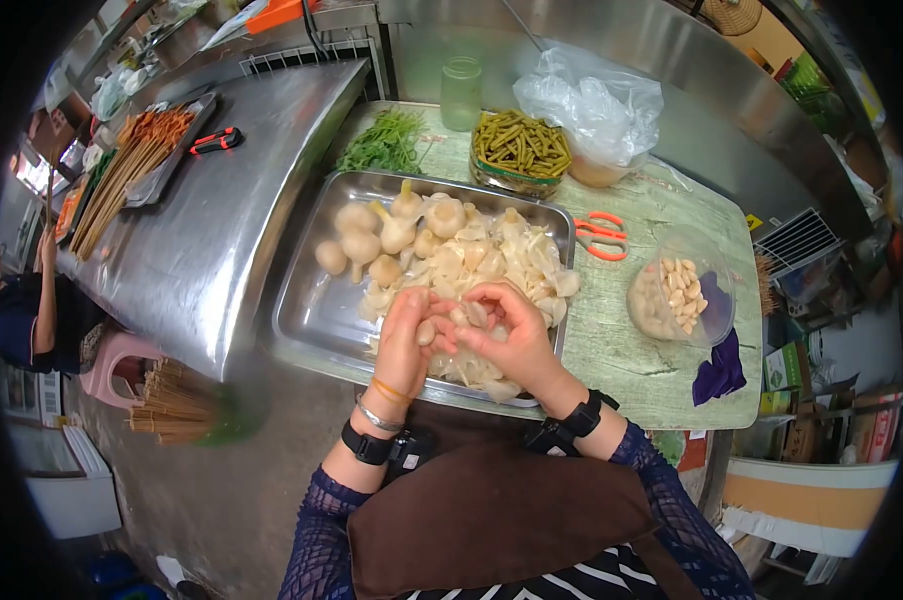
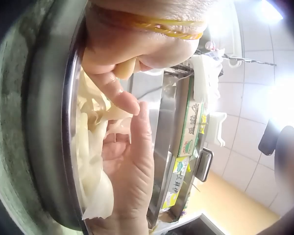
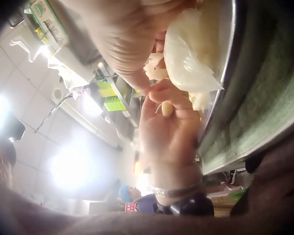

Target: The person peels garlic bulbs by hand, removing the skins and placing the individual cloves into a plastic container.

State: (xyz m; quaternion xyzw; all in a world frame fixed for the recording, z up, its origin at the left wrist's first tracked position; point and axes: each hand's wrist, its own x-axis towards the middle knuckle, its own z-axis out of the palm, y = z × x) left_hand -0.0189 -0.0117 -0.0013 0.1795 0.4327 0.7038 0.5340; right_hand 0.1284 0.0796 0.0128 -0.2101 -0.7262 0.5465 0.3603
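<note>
Over the near side of a metal tray [image 1: 302,318], both hands meet. The left hand [image 1: 404,338] has curled fingers holding a peeled garlic clove [image 1: 427,332], which also shows under the palm in the left wrist view. Fingertips of the right hand [image 1: 520,340] meet the left fingertips and pinch a piece of garlic [image 1: 472,314] with pale skin on it. Loose garlic skins [image 1: 472,262] heap beneath the hands. Whole garlic bulbs [image 1: 360,235] lie at the tray's far left. A translucent skin flake [image 3: 186,56] appears beside the right hand in the right wrist view.
Right of the tray are orange-handled scissors [image 1: 602,236], a clear tub [image 1: 644,312] of peeled cloves and a purple cloth [image 1: 720,370]. Behind stand green herbs [image 1: 382,142], a bowl of cut green beans [image 1: 522,146], a glass jar [image 1: 461,92] and a plastic bag [image 1: 597,105].
</note>
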